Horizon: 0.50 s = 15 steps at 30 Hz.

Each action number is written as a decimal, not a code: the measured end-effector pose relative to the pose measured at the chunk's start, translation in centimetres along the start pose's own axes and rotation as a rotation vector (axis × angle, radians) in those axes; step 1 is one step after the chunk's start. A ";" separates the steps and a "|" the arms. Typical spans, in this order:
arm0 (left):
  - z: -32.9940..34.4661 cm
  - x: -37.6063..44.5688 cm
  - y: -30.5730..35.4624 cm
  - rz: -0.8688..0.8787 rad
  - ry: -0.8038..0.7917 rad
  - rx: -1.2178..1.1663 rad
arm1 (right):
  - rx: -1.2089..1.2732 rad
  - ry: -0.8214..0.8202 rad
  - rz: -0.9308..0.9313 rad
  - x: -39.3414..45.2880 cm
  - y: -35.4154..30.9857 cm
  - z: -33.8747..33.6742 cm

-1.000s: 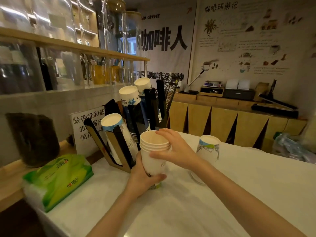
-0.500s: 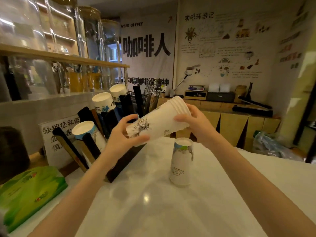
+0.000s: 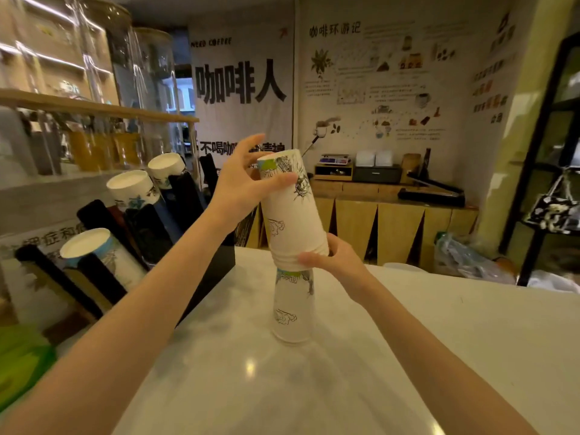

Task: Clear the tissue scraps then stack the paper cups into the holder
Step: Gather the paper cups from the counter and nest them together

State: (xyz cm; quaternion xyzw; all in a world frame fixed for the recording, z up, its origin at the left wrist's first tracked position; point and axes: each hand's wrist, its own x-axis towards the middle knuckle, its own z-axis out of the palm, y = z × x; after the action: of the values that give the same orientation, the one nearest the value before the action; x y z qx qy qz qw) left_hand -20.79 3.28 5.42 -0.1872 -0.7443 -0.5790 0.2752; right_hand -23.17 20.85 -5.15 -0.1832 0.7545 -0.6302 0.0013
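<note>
The cups (image 3: 290, 211) are white with black line drawings and green-blue bands. The holder (image 3: 150, 233) is black. The counter (image 3: 408, 356) is pale marbled white. The tissue pack (image 3: 18, 368) is green.

The white marble counter (image 3: 361, 372) bears an upturned paper cup (image 3: 292, 309) and the cup holder (image 3: 207, 274).

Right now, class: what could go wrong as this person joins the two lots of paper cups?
1. The held stack tilts over the inverted cup; if misaligned, the rims may catch.
2. That cup stands free on the counter and could topple.
3. The left hand pinches only the top, so the stack might slip.
</note>
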 end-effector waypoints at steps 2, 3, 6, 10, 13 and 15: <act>1.1 -0.4 -0.7 -0.006 -0.027 -0.002 | -0.033 0.005 0.007 -0.2 1.0 0.0; 1.6 -0.6 -1.2 -0.015 -0.045 -0.004 | -0.056 0.010 0.009 -0.2 1.5 0.1; 2.8 -1.6 -2.8 -0.047 -0.110 0.022 | -0.127 -0.004 0.040 -0.5 3.1 0.4; 3.4 -2.8 -5.5 -0.122 -0.135 0.035 | -0.216 -0.027 0.104 -0.4 5.7 0.6; 3.6 -3.8 -7.5 -0.188 -0.146 0.058 | -0.235 -0.078 0.143 -0.5 7.1 0.7; 3.8 -4.6 -8.4 -0.213 -0.165 0.097 | -0.260 -0.103 0.140 -0.7 7.9 0.8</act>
State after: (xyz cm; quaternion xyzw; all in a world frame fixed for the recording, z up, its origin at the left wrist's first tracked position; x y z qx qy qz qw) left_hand -23.00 4.97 -4.53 -0.1405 -0.8070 -0.5511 0.1589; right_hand -24.51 21.35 -13.02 -0.1608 0.8395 -0.5156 0.0602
